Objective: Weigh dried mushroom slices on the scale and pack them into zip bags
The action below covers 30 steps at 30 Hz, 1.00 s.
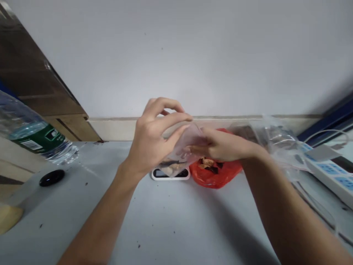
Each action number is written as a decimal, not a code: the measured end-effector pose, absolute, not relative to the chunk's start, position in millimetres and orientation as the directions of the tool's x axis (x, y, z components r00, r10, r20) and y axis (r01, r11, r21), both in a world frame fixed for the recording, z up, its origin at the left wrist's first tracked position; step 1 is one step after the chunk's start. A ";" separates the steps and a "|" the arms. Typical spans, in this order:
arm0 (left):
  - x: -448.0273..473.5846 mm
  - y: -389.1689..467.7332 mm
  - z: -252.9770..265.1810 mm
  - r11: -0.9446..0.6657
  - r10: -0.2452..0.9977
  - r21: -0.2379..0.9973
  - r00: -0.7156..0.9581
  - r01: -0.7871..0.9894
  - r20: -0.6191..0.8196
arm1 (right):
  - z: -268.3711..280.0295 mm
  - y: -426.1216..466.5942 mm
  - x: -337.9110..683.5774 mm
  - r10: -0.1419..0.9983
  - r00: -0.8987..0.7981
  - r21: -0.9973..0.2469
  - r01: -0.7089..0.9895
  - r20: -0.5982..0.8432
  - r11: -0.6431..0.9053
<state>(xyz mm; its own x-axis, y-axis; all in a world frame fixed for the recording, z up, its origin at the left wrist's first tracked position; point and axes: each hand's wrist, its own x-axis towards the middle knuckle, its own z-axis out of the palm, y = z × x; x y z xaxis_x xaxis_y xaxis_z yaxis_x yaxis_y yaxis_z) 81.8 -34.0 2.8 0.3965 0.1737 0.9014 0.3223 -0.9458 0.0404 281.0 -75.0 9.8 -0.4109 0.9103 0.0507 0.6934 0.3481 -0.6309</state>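
Note:
My right hand (220,143) is closed on a small clear plastic bag (190,143), its fingers partly hidden behind the plastic. In the bag's lower corner lie some pale, light-brown pieces too blurred to name. My left hand (154,132) is raised at the bag's left side, fingers curved and apart. Its thumb tip meets or nearly meets the bag's top edge; I cannot tell which. Below the bag stands a small white digital scale (158,177), mostly covered by the bag and hand. A red plastic bag (212,180) with dark and tan dried pieces sits open beside the scale.
A water bottle (38,132) with a green label stands at the left, near a black oval object (52,177). At the right are clear plastic bags (284,143), a white power strip (331,173) and cables. A wall (193,59) rises behind the grey tabletop (165,228).

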 end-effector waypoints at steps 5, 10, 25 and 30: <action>102.3 -53.1 1.7 -0.936 0.104 -0.006 0.293 0.353 0.951 | 14.6 -115.8 325.1 0.984 -0.152 -0.908 0.391 0.097 0.150; 123.9 -56.7 -20.9 -0.954 0.280 0.153 0.592 0.256 0.756 | 28.1 -147.2 382.8 0.773 0.321 -0.728 0.638 0.548 0.250; 149.8 -58.2 -33.9 -0.886 0.415 0.375 0.829 0.274 0.375 | -44.5 -132.1 441.6 0.933 0.033 -0.067 0.998 0.357 -0.009; 137.9 -56.6 -26.5 -0.846 0.484 0.423 0.802 0.325 0.350 | -26.0 -129.5 442.4 0.919 0.040 -0.072 0.997 0.392 -0.013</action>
<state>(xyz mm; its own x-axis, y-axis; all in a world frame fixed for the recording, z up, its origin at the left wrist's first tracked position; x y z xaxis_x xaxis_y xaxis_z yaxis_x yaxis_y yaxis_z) 137.9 -56.6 -26.5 0.8022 0.4836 0.3502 0.3252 -0.8458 0.4229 442.4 -129.5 -26.0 0.0401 0.9191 0.3920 0.9973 -0.0126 -0.0724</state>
